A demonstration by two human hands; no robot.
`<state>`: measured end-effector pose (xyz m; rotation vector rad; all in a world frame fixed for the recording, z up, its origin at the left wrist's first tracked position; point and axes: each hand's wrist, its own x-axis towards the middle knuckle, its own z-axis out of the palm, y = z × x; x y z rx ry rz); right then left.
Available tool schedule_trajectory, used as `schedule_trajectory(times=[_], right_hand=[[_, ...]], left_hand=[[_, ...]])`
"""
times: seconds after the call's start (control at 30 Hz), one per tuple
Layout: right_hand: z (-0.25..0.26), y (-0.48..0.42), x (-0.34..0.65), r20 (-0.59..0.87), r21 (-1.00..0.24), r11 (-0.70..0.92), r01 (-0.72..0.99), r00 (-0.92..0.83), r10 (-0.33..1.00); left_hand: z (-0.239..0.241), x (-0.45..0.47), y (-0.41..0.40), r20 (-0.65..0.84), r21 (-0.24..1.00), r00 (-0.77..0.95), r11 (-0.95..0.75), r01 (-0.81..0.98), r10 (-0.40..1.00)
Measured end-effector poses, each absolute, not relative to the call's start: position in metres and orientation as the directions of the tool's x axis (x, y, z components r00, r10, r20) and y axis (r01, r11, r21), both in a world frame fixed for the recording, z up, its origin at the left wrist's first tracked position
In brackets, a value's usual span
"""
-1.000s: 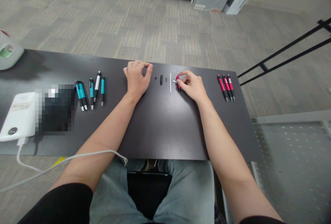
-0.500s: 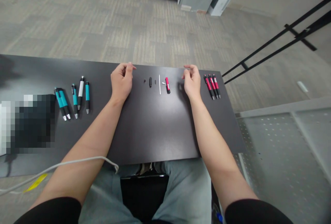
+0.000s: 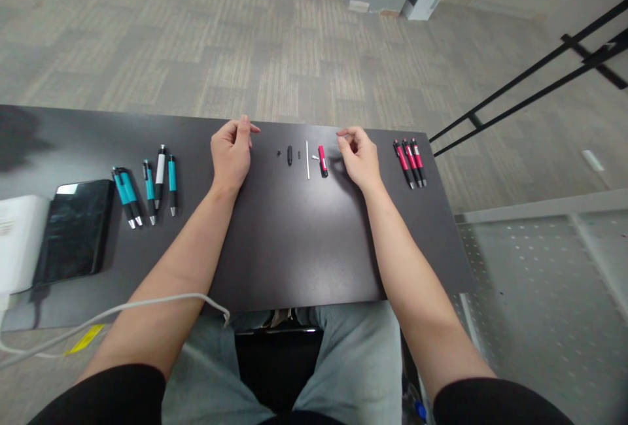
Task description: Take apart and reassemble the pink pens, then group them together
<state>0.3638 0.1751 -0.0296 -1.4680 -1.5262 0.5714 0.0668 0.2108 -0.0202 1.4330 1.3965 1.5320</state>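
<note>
My left hand (image 3: 231,153) rests on the table with its fingers loosely curled and the thumb on top; nothing shows in it. My right hand (image 3: 359,155) is half open and holds nothing, its thumb and forefinger apart, close to a red pen barrel (image 3: 322,155). Between the hands, pen parts lie in a row. From the left come a tiny black piece (image 3: 279,152), a black grip (image 3: 289,155), a small dark part (image 3: 299,155) that may be a spring, a thin white refill (image 3: 308,162) and a small silver tip (image 3: 314,157) beside the barrel.
Three red-and-black pens (image 3: 411,163) lie right of my right hand. Several teal pens (image 3: 150,189) and a white one (image 3: 159,173) lie on the left, near a black device (image 3: 76,229) and a white box (image 3: 22,238). A white cable (image 3: 147,301) crosses my left forearm.
My right hand has shifted a little left toward the red barrel, with its fingers a bit more spread. My left hand keeps its pose. The view has shifted slightly; the pen parts lie as before.
</note>
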Motion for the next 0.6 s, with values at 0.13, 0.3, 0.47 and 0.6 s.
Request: schedule_trajectory(times=[0.13, 0.3, 0.47, 0.6], right_hand=[[-0.022, 0.167, 0.354, 0.230, -0.788, 0.202, 0.582, -0.026, 0.973], [-0.011, 0.156, 0.344, 0.209, -0.608, 0.303, 0.734, -0.221, 0.953], [-0.006, 0.155, 0.350, 0.171, -0.573, 0.270, 0.774, -0.209, 0.963], [-0.008, 0.158, 0.359, 0.139, -0.591, 0.196, 0.782, -0.141, 0.980]], left_hand=[[-0.022, 0.066, 0.211, 0.304, 0.939, -0.213, -0.254, 0.233, 0.928], [-0.025, 0.066, 0.210, 0.324, 0.926, -0.200, -0.267, 0.267, 0.924], [-0.029, 0.065, 0.212, 0.343, 0.914, -0.197, -0.278, 0.294, 0.919], [-0.030, 0.066, 0.210, 0.370, 0.898, -0.179, -0.302, 0.320, 0.912]])
